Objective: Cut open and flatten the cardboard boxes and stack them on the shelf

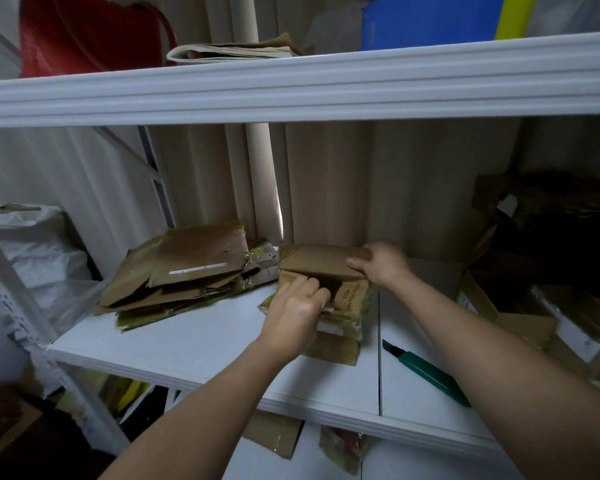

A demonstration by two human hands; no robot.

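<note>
A small brown cardboard box (pixel 317 263), partly opened, lies on the white shelf (pixel 194 337) in the middle of the head view. My left hand (pixel 297 311) grips its near flap from below left, fingers curled into the opening. My right hand (pixel 383 263) holds the box's far right corner, thumb on the front face. Left of them a stack of flattened cardboard (pixel 181 271) with yellowish tape lies on the same shelf. A green utility knife (pixel 426 372), blade out, lies on the shelf under my right forearm.
Dark cardboard boxes (pixel 548 271) pile up at the shelf's right end. The upper shelf beam (pixel 291 84) spans the view, carrying a red bag (pixel 84 36), newspapers (pixel 232 51) and a blue board (pixel 430 19). White sacks (pixel 32 265) stand at the left. More cardboard lies below.
</note>
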